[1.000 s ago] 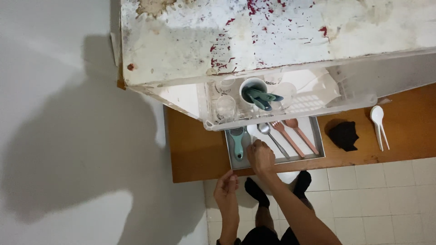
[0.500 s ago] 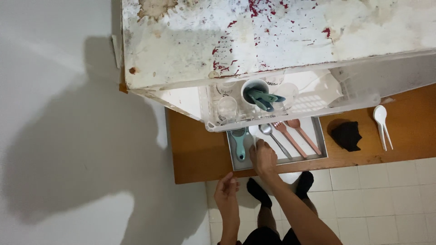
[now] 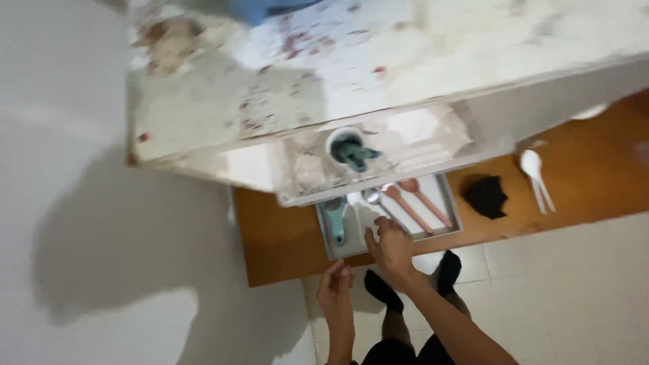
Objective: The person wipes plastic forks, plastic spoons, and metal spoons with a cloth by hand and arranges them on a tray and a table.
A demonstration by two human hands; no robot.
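White wall and pale floor tiles [image 3: 574, 284] framed a low wooden tabletop [image 3: 284, 236], with a worn, stained white cabinet top [image 3: 304, 74] jutting over it. On the tabletop sat a shallow grey tray [image 3: 443, 196], partly under the cabinet's edge. The right hand [image 3: 389, 247] rested on the tray's near edge, fingers [image 3: 380, 226] spread loosely over the white liner; whether they held anything could not be told through the blur. In the tray lay a teal-handled utensil [image 3: 336, 220] at the left, a metal spoon [image 3: 373, 198] just past the fingertips, and two pink-handled pieces [image 3: 416, 203] to the right. The left hand [image 3: 334, 287] hung below the tabletop's front edge, fingers curled lightly, holding nothing visible. Above the tray, a clear rack held a white cup [image 3: 345, 145] with teal utensils and some glasses. Farther right on the tabletop lay a black cloth [image 3: 487, 196] and white plastic spoons [image 3: 535, 177], well apart from the tray.
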